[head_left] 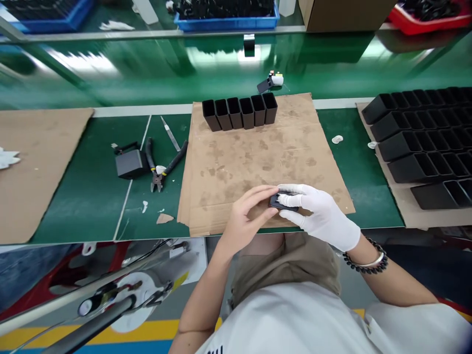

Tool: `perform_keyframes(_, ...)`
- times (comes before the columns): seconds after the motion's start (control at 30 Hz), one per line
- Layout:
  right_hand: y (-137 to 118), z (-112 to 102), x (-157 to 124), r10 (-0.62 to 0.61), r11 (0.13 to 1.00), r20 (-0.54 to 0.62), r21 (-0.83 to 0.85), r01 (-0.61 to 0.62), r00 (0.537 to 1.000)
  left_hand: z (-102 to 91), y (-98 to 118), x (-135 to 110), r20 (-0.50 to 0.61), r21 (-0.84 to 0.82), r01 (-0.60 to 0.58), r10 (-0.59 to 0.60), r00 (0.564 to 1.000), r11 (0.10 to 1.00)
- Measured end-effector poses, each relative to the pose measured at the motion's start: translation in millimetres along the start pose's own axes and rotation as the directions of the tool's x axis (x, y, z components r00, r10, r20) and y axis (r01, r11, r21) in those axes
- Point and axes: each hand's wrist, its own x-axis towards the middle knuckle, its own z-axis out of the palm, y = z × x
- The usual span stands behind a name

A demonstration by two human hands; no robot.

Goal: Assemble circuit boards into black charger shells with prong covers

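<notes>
My bare left hand point(248, 214) and my white-gloved right hand point(320, 212) both grip a small black part point(277, 200) over the near edge of a stained cardboard sheet point(258, 157). Fingers of both hands curl around the part, hiding most of it. At the far edge of the cardboard stands a row of several open black rectangular casings point(239, 112).
Left of the cardboard lie black-handled pliers point(162, 169), a metal file point(170, 133) and a grey box point(131, 163). Rows of black casings point(424, 142) lie at right. A small black-and-white item point(271, 81) rests on the green conveyor point(147, 69). Blue bins and a red bin stand beyond.
</notes>
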Motion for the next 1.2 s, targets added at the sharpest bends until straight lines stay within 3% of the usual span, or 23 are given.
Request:
perform_keyframes(0.2, 3, -3, 2, -0.136, 0.990, 0.007, -0.030, 0.136, 0.991, 6.6, 1, 4, -0.074, 0.167, -0.149, 0.163, 0.984, 0.975)
perform_keyframes(0.37, -2, -12, 11, -0.221, 0.973, 0.013, -0.074, 0.221, 0.975, 0.9, 2, 5, -0.057, 0.044, -0.027, 0.030, 0.998, 0.999)
perform_keyframes(0.47, -5, -16, 10, -0.115, 0.980, -0.094, -0.174, 0.097, 0.989, -2.5, -2, 2, -0.217, -0.164, 0.045, -0.081, 0.973, 0.985)
perform_keyframes(0.53, -5, -12, 7, -0.046, 0.975, -0.159, -0.221, 0.010, 0.986, -3.5, -5, 0, -0.389, -0.315, 0.010, -0.138, 0.911, 0.949)
perform_keyframes(0.6, -2, -6, 4, -0.048, 0.975, -0.137, -0.223, 0.016, 0.989, -3.2, -7, -1, -0.477, -0.381, -0.015, -0.182, 0.860, 0.925)
perform_keyframes(0.67, 0, -2, 2, -0.053, 0.974, -0.132, -0.225, 0.022, 0.990, -2.3, -8, -1, -0.480, -0.377, 0.008, -0.202, 0.854, 0.926)
perform_keyframes(0.8, 7, 3, -2, 0.054, 0.974, -0.229, -0.204, -0.102, 0.972, -1.0, -6, 1, -0.471, -0.318, 0.041, -0.196, 0.860, 0.947)
perform_keyframes(0.93, 15, 4, 1, 0.282, 0.956, -0.144, 0.124, -0.265, 0.949, -1.1, -5, 1, -0.400, -0.255, 0.115, -0.213, 0.891, 0.960)
perform_keyframes(0.97, 15, 3, 3, 0.396, 0.894, -0.125, 0.277, -0.351, 0.910, -1.2, -5, 1, -0.369, -0.236, 0.132, -0.215, 0.904, 0.963)
perform_keyframes(1.0, 14, 2, 7, 0.515, 0.780, -0.090, 0.461, -0.423, 0.853, -1.1, -4, 0, -0.341, -0.219, 0.142, -0.212, 0.916, 0.965)
perform_keyframes(1.07, 8, -2, 14, 0.681, 0.385, 0.115, 0.784, -0.487, 0.723, -0.9, -3, 0, -0.300, -0.198, 0.151, -0.206, 0.931, 0.968)
perform_keyframes(1.13, -3, -6, 22, 0.684, -0.049, 0.370, 0.883, -0.467, 0.628, -0.6, -3, 0, -0.295, -0.195, 0.143, -0.197, 0.935, 0.970)
perform_keyframes(1.2, -16, -8, 30, 0.644, -0.322, 0.518, 0.851, -0.416, 0.562, -0.4, -4, 0, -0.306, -0.202, 0.140, -0.198, 0.931, 0.969)
